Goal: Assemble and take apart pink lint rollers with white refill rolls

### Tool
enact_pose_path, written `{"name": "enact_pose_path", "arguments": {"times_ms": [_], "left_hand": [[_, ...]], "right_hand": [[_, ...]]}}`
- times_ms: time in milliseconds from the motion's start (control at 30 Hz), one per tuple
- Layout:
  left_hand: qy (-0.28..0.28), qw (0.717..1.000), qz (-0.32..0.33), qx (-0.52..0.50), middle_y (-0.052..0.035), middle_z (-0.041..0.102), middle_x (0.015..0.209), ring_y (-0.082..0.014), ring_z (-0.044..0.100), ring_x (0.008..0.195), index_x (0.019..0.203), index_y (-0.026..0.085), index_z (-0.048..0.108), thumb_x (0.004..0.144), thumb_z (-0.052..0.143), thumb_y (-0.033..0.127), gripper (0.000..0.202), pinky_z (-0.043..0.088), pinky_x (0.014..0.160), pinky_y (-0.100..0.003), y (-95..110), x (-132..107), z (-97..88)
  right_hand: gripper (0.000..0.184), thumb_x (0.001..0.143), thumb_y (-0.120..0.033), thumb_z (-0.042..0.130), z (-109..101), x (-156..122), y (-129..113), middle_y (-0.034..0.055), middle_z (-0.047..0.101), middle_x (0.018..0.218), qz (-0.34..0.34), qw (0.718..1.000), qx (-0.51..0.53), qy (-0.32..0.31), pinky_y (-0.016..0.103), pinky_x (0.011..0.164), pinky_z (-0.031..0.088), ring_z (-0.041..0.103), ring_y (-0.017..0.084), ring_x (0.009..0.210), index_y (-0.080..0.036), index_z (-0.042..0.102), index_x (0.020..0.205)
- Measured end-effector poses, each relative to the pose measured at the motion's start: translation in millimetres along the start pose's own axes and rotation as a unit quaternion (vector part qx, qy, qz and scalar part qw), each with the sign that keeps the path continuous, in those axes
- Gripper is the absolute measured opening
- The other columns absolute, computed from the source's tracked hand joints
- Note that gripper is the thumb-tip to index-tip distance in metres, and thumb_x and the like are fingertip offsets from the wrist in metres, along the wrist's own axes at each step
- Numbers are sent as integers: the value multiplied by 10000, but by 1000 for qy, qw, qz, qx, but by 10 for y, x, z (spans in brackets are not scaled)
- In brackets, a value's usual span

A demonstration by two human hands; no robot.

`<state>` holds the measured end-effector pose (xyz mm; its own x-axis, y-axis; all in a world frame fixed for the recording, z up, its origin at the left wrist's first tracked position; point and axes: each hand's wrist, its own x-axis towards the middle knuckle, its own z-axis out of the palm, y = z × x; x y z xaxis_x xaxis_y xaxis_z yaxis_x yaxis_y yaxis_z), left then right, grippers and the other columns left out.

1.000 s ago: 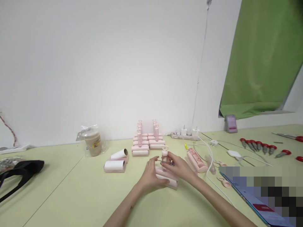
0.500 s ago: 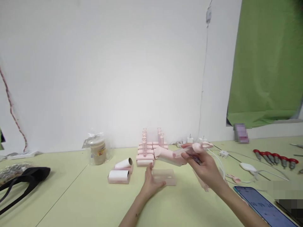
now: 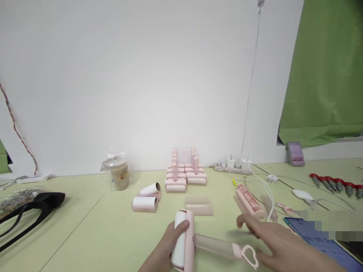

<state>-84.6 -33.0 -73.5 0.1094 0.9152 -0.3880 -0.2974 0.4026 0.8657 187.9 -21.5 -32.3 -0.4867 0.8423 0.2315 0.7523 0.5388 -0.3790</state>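
My left hand (image 3: 167, 245) is closed around a lint roller (image 3: 188, 241) with a white paper roll and a pink frame. Its clear handle (image 3: 215, 245) points right and ends in a pink heart-shaped loop. Just right of that loop is my right hand (image 3: 278, 241), fingers apart and slightly blurred, with a dark smeared streak by the fingertips that I cannot make out. Behind the held roller a clear cover (image 3: 199, 206) lies on the table. A pink oblong part (image 3: 250, 202) rests beyond my right hand.
Finished-looking lint rollers (image 3: 176, 183) stand in two rows by the wall. Two white paper rolls (image 3: 144, 204) lie left of them. A bagged cup (image 3: 120, 175), a power strip (image 3: 232, 168), white cables, a phone (image 3: 312, 236) and red-handled tools (image 3: 337, 185) surround the work area.
The lint roller has come down from beyond my hands into my left hand, which has left the clear cover. My right hand has lowered and let go of the handle.
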Motion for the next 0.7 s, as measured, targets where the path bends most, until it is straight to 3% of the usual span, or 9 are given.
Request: {"name": "enact_pose_path", "arguments": {"times_ms": [100,300,433,567,700], "left_hand": [[11,992,88,87,-46,610,800,-201,574,744,908,169,513,588,662,480,470,441,667,-292,-5,44,6],[3,945,201,257,-53,625,848,-232,559,817,890,164,537,656,582,304,276,430,734,-307,-57,44,110],[-12,922,230,310,-46,606,833,-218,552,791,897,162,536,685,539,251,230,429,718,-298,-61,13,111],[-35,917,241,316,-51,598,870,-217,549,823,934,160,525,712,520,249,239,424,739,-298,-75,7,107],[-30,921,238,307,-64,598,914,-223,542,866,959,154,512,731,504,266,253,410,778,-303,-111,9,154]], "right_hand": [[194,805,-293,426,-29,-17,64,50,643,829,20,999,32,21,255,574,449,608,199,685,-291,541,961],[257,873,-348,360,184,90,-416,14,653,927,-21,999,35,11,264,661,465,623,194,795,-329,540,1056],[290,888,-312,328,282,117,-557,22,655,846,-30,999,21,11,273,617,461,627,190,729,-313,549,1075],[302,891,-274,315,342,102,-576,35,666,848,-48,998,0,27,273,587,459,636,200,711,-296,538,1094],[358,894,-229,285,467,113,-577,16,676,857,-62,997,-31,46,250,540,449,645,193,691,-295,389,1230]]}}
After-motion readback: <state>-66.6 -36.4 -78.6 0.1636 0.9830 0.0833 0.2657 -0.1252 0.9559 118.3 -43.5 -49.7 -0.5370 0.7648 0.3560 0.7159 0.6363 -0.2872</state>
